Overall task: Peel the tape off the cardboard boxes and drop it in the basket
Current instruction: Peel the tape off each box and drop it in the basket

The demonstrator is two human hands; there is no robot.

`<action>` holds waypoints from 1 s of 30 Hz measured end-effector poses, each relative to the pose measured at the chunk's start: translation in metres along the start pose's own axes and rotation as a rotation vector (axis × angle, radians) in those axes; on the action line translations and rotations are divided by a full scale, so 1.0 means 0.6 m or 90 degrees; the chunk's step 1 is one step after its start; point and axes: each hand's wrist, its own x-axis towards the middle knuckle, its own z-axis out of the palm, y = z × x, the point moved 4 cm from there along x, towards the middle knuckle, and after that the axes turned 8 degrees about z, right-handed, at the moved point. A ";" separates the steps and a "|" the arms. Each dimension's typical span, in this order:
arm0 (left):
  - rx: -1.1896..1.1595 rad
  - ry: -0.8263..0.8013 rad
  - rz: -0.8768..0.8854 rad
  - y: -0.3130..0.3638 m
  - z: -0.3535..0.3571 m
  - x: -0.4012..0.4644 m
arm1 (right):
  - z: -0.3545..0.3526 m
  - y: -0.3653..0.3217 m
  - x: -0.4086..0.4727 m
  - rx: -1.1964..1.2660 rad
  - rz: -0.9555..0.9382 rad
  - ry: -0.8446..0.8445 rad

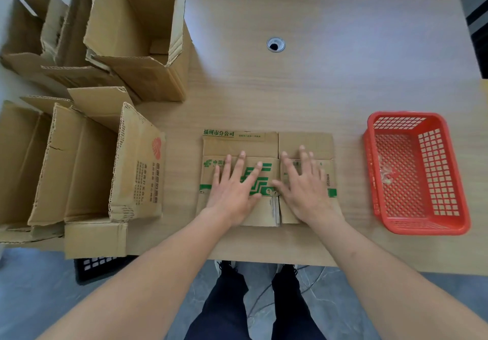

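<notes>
Hands: both laid palm-down, fingers spread wide, gripping nothing.
Left hand [232,189]: pressed flat on the left half of the flattened cardboard box [266,144], fingertips reaching over the green printed logo [260,181].
Right hand [303,186]: pressed flat on the right half of the same box, thumb pointing toward the centre seam, just beside the left hand but apart from it.
Flattened box: lying on the wooden table [330,75] near its front edge, directly ahead of the person; green characters printed along the far edge and a green band across the middle.
Tape on the box: a narrow pale strip [276,207] near the centre seam at the near edge, between the two wrists; whether tape or bare cardboard edge, cannot tell.
Basket [459,181]: red plastic, perforated walls and floor, standing on the table well to the right of the box, apart from both hands.
Basket contents: a few crumpled clear scraps [385,174] lying on the floor near its left wall.
Other boxes: open cardboard boxes [79,168] crowded at the left of the table, flaps up, more piled behind them [137,33] toward the far left corner.
Table hole: round cable grommet [275,44] in the far middle of the tabletop.
Below the table: dark trouser legs [264,308] and a black crate [97,265] on the floor at the left.
</notes>
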 end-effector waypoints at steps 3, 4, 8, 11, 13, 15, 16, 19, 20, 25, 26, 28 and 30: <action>0.023 0.035 0.005 0.004 0.024 0.004 | 0.030 -0.015 -0.010 -0.045 -0.045 0.012; 0.037 0.062 0.007 0.000 0.030 0.001 | 0.037 -0.012 -0.012 -0.050 -0.048 0.033; 0.088 0.151 0.028 -0.012 0.049 -0.009 | 0.052 -0.005 -0.014 -0.031 -0.058 0.092; 0.082 0.154 0.050 -0.026 0.047 -0.015 | 0.052 0.005 -0.013 0.022 -0.086 0.094; 0.075 0.132 0.050 -0.044 0.043 -0.028 | 0.047 0.028 -0.019 0.054 -0.116 0.076; 0.070 0.117 -0.004 -0.063 0.039 -0.046 | 0.043 0.058 -0.034 0.007 -0.095 0.080; 0.063 0.112 -0.046 -0.069 0.037 -0.055 | 0.040 0.069 -0.044 -0.016 -0.059 0.083; 0.024 0.108 -0.165 -0.068 0.036 -0.079 | 0.041 0.072 -0.069 -0.017 0.059 0.055; 0.007 0.110 -0.189 -0.063 0.034 -0.084 | 0.042 0.068 -0.074 -0.006 0.085 0.038; -0.090 0.110 -0.307 -0.050 0.019 -0.105 | 0.029 0.057 -0.086 0.004 0.196 -0.010; -0.112 0.116 -0.321 -0.047 0.016 -0.109 | 0.023 0.054 -0.088 0.009 0.206 -0.012; -0.195 0.146 -0.349 -0.042 0.014 -0.118 | 0.012 0.047 -0.090 0.034 0.217 -0.006; -0.269 0.187 -0.376 -0.038 0.016 -0.126 | 0.003 0.045 -0.092 0.072 0.223 0.007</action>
